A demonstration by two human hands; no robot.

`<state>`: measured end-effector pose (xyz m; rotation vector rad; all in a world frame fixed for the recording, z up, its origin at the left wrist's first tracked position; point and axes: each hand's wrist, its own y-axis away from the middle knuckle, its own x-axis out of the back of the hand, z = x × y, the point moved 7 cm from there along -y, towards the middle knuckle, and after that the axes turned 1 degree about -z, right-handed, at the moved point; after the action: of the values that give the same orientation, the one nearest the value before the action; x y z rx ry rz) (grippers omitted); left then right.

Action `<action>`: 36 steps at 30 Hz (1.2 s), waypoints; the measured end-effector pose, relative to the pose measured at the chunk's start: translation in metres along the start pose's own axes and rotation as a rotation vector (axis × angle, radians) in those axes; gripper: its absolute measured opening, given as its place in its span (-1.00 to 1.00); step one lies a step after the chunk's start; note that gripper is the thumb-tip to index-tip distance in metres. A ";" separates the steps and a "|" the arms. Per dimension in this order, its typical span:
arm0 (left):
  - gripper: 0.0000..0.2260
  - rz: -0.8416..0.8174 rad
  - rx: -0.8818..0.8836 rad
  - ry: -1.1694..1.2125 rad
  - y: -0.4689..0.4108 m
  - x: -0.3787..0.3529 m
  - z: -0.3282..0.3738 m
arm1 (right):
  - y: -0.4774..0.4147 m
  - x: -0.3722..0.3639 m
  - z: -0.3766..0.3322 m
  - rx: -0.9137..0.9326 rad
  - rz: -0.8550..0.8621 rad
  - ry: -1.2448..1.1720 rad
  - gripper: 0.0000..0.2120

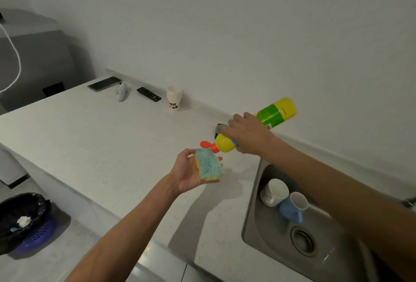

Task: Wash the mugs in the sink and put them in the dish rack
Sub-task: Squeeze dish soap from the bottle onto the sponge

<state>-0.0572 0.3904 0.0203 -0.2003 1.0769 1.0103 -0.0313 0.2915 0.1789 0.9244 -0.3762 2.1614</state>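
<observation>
head view, counts first: 2 mugs, both in the sink [251, 212]. white mug [275, 192] lies on its side near the back-left corner with its mouth toward the camera. blue mug [292, 209] is tilted just beside it, mouth up-right, handle on its lower side, above the drain [302, 239]

also 1 sponge [209, 167], 1 soap bottle [276, 113], 1 stack of paper cups [173, 98], 1 phone [104, 83], 1 remote [148, 94], 1 small white handheld device [121, 91]. these last four sit along the back of the counter [94, 137]. on the floor lower left: 1 bin [13, 209] with a black liner, plus a purple basket [38, 236]

grips: left hand [191, 174] is palm up over the counter, fingers loosely curled round the sponge, thumb at its upper-left corner. sponge has its blue-green face up, yellow layer underneath

right hand [249, 134] is wrapped round the middle of the soap bottle, fingers curled over it. bottle is tipped close to horizontal, base up-right toward the wall, neck pointing down-left just above the sponge. orange flip cap [206, 144] is open. can't tell if the nozzle touches the sponge

both hands are over the counter left of the sink, well apart from the mugs. a dark item on the counter behind the right hand is mostly hidden, possibly a fitting of some kind
</observation>
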 end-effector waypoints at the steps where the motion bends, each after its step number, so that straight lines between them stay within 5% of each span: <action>1: -0.46 -0.006 0.011 0.000 -0.002 -0.002 -0.003 | -0.001 0.004 -0.003 0.031 0.010 0.068 -0.60; 8: -0.47 -0.027 0.022 0.010 -0.009 -0.011 -0.014 | -0.008 0.006 -0.028 0.231 -0.064 0.328 -0.71; 20: -0.46 -0.052 0.015 0.015 -0.002 0.000 -0.005 | -0.006 -0.006 -0.006 0.087 -0.159 -0.202 -0.51; 36: -0.47 -0.079 -0.004 0.008 0.003 -0.008 -0.005 | -0.001 -0.012 -0.013 0.100 -0.214 -0.243 -0.53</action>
<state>-0.0630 0.3843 0.0249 -0.2486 1.0664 0.9422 -0.0317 0.2922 0.1613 1.2319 -0.2734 1.8921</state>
